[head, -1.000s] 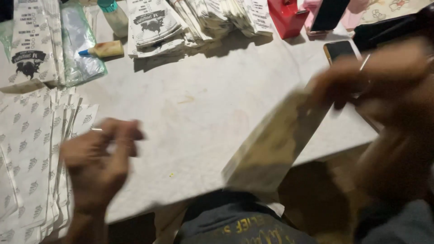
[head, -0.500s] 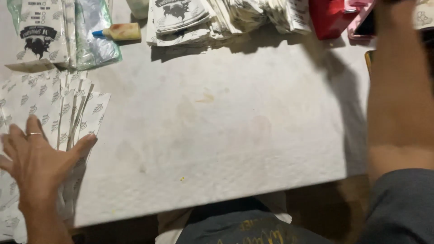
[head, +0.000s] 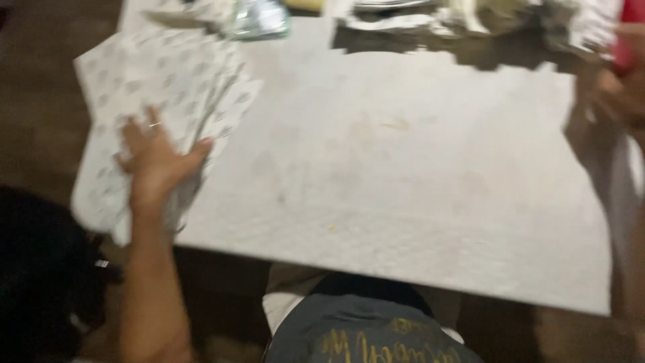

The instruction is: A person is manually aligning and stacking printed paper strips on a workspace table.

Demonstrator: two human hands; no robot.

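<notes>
Patterned sheets (head: 161, 87) under left hand (head: 156, 161); pouch piles (head: 457, 17) along far table (head: 403, 175) edge.

Stack of white patterned paper sheets (head: 161, 101), fanned flat, overhanging the table's left edge

A wide, pale, worn table (head: 403, 175) is filling most of the view, with a small yellowish speck (head: 331, 229) sitting near its front edge and a faint tan smear (head: 398, 124) showing nearer the middle. Along the far edge, a blurred row of white printed packets (head: 463, 13) is lying in loose piles and casting a dark shadow onto the top. A crumpled clear plastic bag (head: 259, 19) is lying at the far left corner. A dark floor (head: 40, 101) is showing beyond the left edge.
</notes>
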